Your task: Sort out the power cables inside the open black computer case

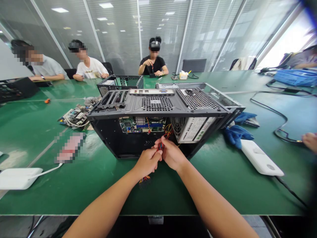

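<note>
An open black computer case (104,132) lies before me on the table, its inside facing me. My left hand (148,161) and my right hand (170,152) meet in front of the opening, both closed around a bundle of thin coloured cables (159,146). A multi-wire connector (144,181) hangs below my left hand. More wires (168,131) run from beside the power supply (195,129), which has a white label and a fan grille. A green motherboard (131,125) shows inside the case to the left of it.
Loose circuit boards (78,115) lie left of the case, near a blurred-out pink item (70,147) and a white power bank (19,178). Right of it are blue gloves (239,134), another white device (261,157) and black cables (279,114). Several people sit around the green table (99,195).
</note>
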